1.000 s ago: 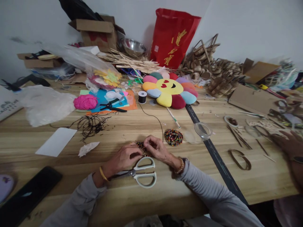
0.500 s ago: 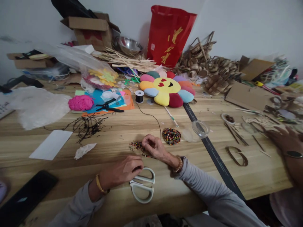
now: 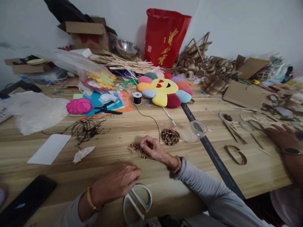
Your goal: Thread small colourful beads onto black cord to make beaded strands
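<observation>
My right hand [image 3: 152,147] is over a small pile of mixed-colour beads [image 3: 133,146], thumb and forefinger pinched on a thin black cord. A few beads [image 3: 146,157] sit on that cord just under the hand. The cord runs back to a black spool [image 3: 137,98]. My left hand [image 3: 119,181] is closed, low over the table near its front edge. White-handled scissors [image 3: 148,201] lie against it; their blades are hidden beneath the hand, which appears to grip them there. Right of the pile lies a coiled string of beads [image 3: 170,136].
A clear round lid [image 3: 199,128] lies by a dark strip [image 3: 217,160]. Tangled black cord [image 3: 87,127], white paper [image 3: 49,149] and a phone [image 3: 27,200] are at left. A flower cushion [image 3: 165,90] sits behind. Another person's hand [image 3: 281,137] rests at right.
My left hand has come nearer to the front edge, and the scissors have shifted and turned the same way. My right hand stays by the beads. The view has shifted slightly.
</observation>
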A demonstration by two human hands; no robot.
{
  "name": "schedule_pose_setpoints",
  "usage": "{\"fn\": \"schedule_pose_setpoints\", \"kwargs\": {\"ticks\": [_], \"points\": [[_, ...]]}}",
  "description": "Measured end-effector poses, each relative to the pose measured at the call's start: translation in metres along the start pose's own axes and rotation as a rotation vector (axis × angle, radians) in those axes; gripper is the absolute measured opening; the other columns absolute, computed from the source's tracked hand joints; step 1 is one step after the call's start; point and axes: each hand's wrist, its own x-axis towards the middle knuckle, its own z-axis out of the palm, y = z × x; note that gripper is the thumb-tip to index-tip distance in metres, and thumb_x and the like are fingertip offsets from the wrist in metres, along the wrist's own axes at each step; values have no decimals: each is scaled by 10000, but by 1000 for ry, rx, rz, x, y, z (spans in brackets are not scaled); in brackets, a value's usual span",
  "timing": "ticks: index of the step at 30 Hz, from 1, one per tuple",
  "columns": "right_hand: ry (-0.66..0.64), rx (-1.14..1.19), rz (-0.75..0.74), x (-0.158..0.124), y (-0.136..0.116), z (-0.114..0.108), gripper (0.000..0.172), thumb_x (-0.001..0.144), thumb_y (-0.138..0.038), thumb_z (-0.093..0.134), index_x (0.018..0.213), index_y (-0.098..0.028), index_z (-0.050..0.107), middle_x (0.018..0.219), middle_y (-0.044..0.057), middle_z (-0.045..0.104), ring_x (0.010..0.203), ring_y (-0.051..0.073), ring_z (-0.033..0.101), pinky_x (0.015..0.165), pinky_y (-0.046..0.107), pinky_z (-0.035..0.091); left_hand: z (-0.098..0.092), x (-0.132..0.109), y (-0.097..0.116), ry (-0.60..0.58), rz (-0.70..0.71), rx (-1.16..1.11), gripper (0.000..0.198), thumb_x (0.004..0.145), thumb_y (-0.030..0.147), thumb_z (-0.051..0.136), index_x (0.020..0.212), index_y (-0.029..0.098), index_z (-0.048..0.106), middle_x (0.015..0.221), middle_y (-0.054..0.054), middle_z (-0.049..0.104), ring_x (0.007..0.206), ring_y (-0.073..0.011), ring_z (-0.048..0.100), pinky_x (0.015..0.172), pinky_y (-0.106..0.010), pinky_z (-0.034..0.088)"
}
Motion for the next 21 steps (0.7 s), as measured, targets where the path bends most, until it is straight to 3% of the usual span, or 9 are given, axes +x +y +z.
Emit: {"fn": "schedule_pose_setpoints", "kwargs": {"ticks": [5,11,14,18,21], "points": [[24,9,-4,1,-3,0,264,858,-406,556,786,-153,537,641,-20,499,541,84,402,491,195,322,13,-4,10,127,-18,67,133,898,95,459,842,186,538,825,-24,625,775,-193,605,709,-294,440],[8,27,3,1,-6,0,271,854,-411,556,775,-153,533,617,-25,487,525,82,389,473,192,305,60,-5,14,391,-20,263,200,887,37,395,929,185,523,872,-57,623,840,-232,594,804,-373,450],[3,26,5,1,-6,-1,277,858,-419,550,781,-154,535,624,-26,485,529,81,389,477,191,305,73,-6,12,471,-28,292,203,893,36,369,937,179,506,838,-60,614,798,-219,596,767,-352,460],[8,15,5,1,-6,-1,304,850,-448,555,775,-154,537,625,-29,483,527,79,385,484,195,309,70,-3,15,460,-110,371,203,885,39,351,890,178,498,785,-63,628,718,-219,611,665,-323,468],[5,9,-6,1,-6,-1,295,852,-439,553,775,-154,538,618,-29,487,524,80,385,487,197,313,59,3,21,387,-268,408,225,864,25,340,862,183,500,745,-63,639,682,-226,631,602,-303,466]]}}
